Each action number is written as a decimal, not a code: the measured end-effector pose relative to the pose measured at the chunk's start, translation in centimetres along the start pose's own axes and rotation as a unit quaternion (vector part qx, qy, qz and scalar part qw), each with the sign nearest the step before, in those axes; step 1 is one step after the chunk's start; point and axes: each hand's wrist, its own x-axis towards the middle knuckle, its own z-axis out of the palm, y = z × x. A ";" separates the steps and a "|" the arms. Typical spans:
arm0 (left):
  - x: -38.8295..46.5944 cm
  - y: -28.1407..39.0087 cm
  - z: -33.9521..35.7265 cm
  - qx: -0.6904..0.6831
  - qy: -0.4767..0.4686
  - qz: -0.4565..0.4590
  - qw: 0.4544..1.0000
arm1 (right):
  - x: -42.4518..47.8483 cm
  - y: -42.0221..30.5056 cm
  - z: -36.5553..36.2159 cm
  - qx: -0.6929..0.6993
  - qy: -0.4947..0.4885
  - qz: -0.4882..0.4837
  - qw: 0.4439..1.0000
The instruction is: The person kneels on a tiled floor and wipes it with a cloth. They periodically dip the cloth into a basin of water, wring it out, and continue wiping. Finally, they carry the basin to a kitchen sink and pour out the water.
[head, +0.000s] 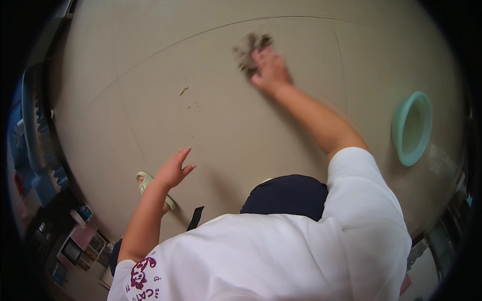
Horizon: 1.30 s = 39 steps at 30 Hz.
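My right hand [272,71] is stretched far forward and presses a crumpled grey-brown cloth [247,56] against the tiled floor [226,124]. Motion blurs both the hand and the cloth, so the exact grip of the fingers is hard to make out. My left hand [176,168] hovers above the floor with nothing in it, thumb and fingers apart. Just below it, partly behind the forearm, shows a pale green slipper [144,180] on my foot. A small yellowish scrap [183,90] lies on the floor between the hands, near several dark crumbs [195,106].
At the right stands a light turquoise plastic basin [400,129], apparently with liquid inside. Blue fabric [35,150] with a lacy edge hangs along the left side. Lower left, a pink-and-white shelf unit [81,240] holds various items. Thin joint lines cross the floor.
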 end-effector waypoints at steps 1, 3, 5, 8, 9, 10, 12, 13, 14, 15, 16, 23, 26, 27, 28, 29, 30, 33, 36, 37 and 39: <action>0.3 -1.6 0.6 -0.013 0.014 -0.025 0.999 | -0.9 -4.0 -0.5 0.016 -0.051 -0.052 0.997; 1.0 -4.5 3.5 -0.039 0.043 -0.076 0.995 | -4.9 -8.8 3.5 0.099 -0.040 -0.205 0.973; 1.5 -7.9 5.9 -0.101 0.075 -0.128 0.984 | -8.6 -12.5 6.1 0.188 -0.089 -0.372 0.905; 1.1 -12.3 8.4 -0.109 0.118 -0.216 0.963 | -13.4 -12.3 6.1 0.413 -0.213 -0.371 0.804; 0.6 -13.1 8.3 -0.111 0.119 -0.258 0.952 | -14.0 -12.0 4.3 0.452 -0.242 -0.279 0.812; 0.4 -13.6 8.7 -0.115 0.121 -0.299 0.940 | -14.3 -10.8 2.2 0.483 -0.269 -0.185 0.813; -0.1 -17.4 11.4 -0.081 0.130 -0.329 0.932 | -14.8 -7.6 -1.2 0.583 -0.253 0.041 0.771; -0.2 -18.8 12.7 -0.065 0.133 -0.344 0.927 | -15.2 -5.1 -0.6 0.577 -0.153 0.073 0.799; -0.3 -19.1 13.1 -0.094 0.120 -0.367 0.918 | -14.1 -2.5 -0.3 0.522 -0.061 0.062 0.849; -0.6 -19.1 13.6 -0.104 0.120 -0.369 0.916 | -12.6 -0.9 -0.9 0.461 0.024 0.146 0.875; -0.5 -18.9 13.5 -0.110 0.122 -0.370 0.914 | -10.8 1.7 -0.2 0.326 0.107 0.146 0.928; 0.1 -17.5 12.2 -0.171 0.119 -0.358 0.910 | 9.1 4.6 1.9 0.106 0.200 0.143 0.964; -0.9 -18.2 12.0 -0.164 0.126 -0.336 0.919 | 15.1 -2.9 2.8 0.076 0.152 0.013 0.985; -1.1 -18.9 10.8 -0.207 0.073 -0.325 0.920 | 15.8 -6.0 3.5 0.074 0.142 -0.050 0.986; -1.5 -19.9 8.7 -0.252 0.017 -0.311 0.916 | 15.2 -9.7 4.1 0.094 0.099 -0.085 0.987; -2.5 -21.1 7.1 -0.297 -0.038 -0.299 0.906 | 13.8 -13.7 4.6 0.131 0.052 -0.160 0.977; -3.8 -22.9 6.3 -0.269 0.020 -0.294 0.917 | 11.5 -16.9 6.5 0.139 0.067 -0.240 0.959; -8.5 -28.0 1.2 -0.279 0.130 -0.270 0.912 | 1.5 -24.8 8.0 0.152 -0.131 -0.363 0.910; -14.9 -33.6 -2.0 -0.301 0.271 -0.219 0.888 | -9.5 -27.6 11.1 0.155 -0.155 -0.509 0.832; -17.1 -32.9 -3.2 -0.291 0.287 -0.227 0.884 | -13.0 -27.4 11.6 0.156 -0.178 -0.542 0.806; -21.5 -33.9 -2.8 -0.300 0.283 -0.229 0.882 | -16.3 -26.9 11.1 0.232 -0.360 -0.587 0.688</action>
